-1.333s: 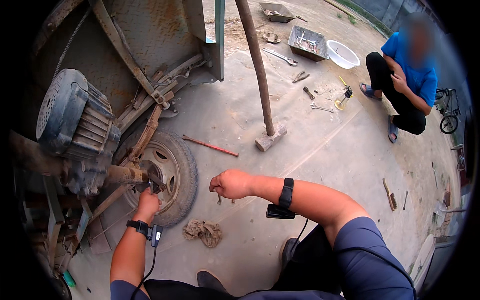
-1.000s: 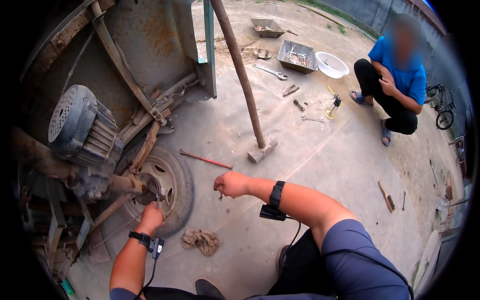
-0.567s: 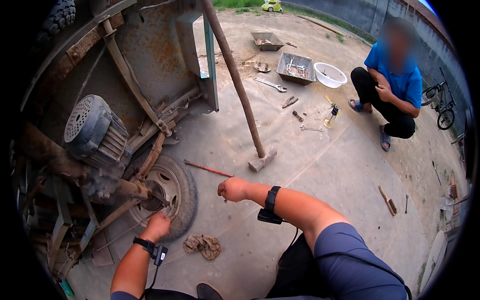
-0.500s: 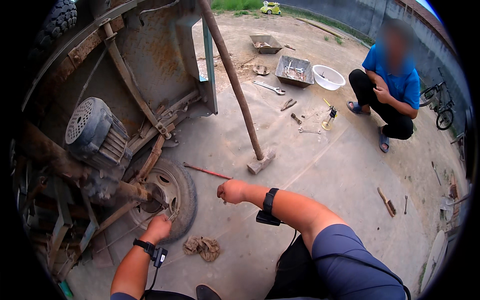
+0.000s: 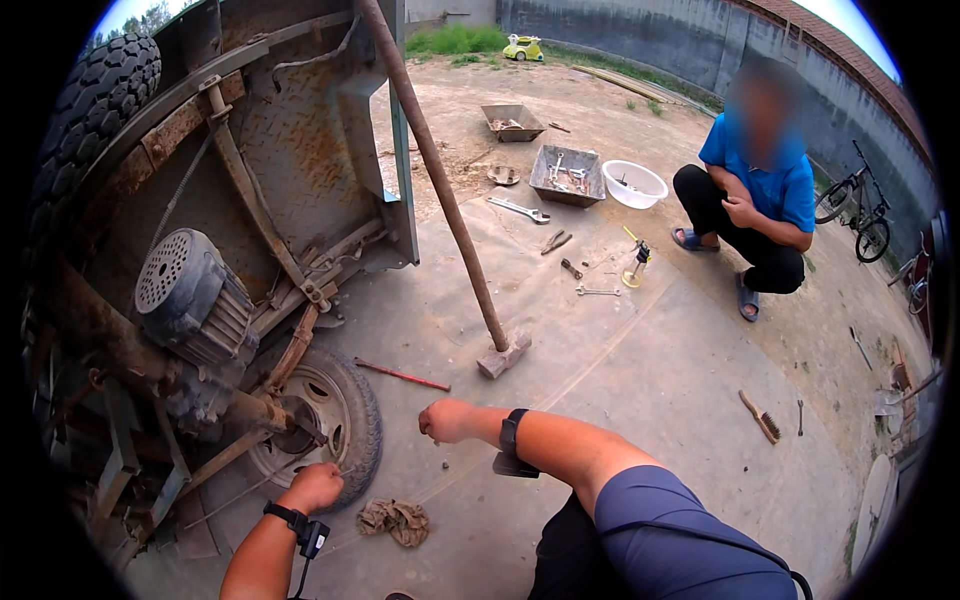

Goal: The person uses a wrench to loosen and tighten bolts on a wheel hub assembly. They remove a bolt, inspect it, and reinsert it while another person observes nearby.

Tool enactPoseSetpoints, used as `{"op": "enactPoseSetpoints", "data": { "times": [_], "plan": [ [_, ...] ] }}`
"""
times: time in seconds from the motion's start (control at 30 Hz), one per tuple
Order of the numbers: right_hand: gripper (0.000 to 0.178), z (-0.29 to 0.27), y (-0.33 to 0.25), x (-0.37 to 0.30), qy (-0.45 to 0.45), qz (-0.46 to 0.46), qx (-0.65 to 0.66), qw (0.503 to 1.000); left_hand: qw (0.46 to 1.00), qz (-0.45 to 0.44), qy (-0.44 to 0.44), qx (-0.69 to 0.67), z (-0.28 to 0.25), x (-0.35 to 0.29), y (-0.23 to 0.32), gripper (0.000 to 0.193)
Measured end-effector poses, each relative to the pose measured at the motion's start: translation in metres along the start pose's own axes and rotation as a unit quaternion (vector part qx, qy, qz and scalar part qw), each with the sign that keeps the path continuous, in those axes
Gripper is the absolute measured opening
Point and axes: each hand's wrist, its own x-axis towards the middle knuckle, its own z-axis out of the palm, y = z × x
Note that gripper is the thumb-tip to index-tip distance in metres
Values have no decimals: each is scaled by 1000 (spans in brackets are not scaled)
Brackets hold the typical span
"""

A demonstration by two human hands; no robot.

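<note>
An open yard with a pale concrete floor (image 5: 620,370) is shown, walled in grey at the back, seen from above through a fisheye lens. At far left a rusty vehicle chassis (image 5: 270,170) is tipped on its side, so that its underside faces the viewer; a large tyre (image 5: 95,100) is seen at the top left, and a grey finned electric motor (image 5: 190,300) is mounted on the axle below it. Lower down, a small wheel (image 5: 325,420) is still fitted to the axle end, its hub exposed. The left hand (image 5: 315,487), a watch on its wrist, is pressed against the lower edge of this wheel; whether its fingers are closed on anything cannot be told. A crumpled rag (image 5: 395,520) lies on the floor just beside it. A thin red rod (image 5: 400,375) lies near the wheel. The right hand (image 5: 447,420) is held above the floor as a loose fist, apparently empty, apart from the wheel. A sledgehammer (image 5: 440,190) is propped head-down against the chassis. Further back, metal trays (image 5: 567,175), a white basin (image 5: 635,183) and spanners (image 5: 520,209) are scattered. At right a person in a blue shirt (image 5: 755,215) is crouched, and a wire brush (image 5: 760,416) lies on the floor. The wheel work appears to be at an early stage: nothing is seen removed.
</note>
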Motion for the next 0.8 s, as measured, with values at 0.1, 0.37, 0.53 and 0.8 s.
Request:
{"op": "enactPoseSetpoints", "data": {
  "times": [0.1, 0.37, 0.53, 0.8],
  "plan": [
    [26, 6, 8, 5, -2, 8, -8, 1000, 1000, 2, -9, 10, 1, 1, 2, 36],
    [27, 18, 25, 17, -11, -57, -55, 997, 999, 17, -27, 12, -1, -2, 4, 36],
    [25, 29, 34, 32, -10, -66, -69, 995, 999, 23, -25, 7, 3, 0, 0, 36],
    [26, 25, 27, 27, 27, -61, -21, 998, 998, 27, -46, 27, 5, 0, -5, 35]
  ]
}}
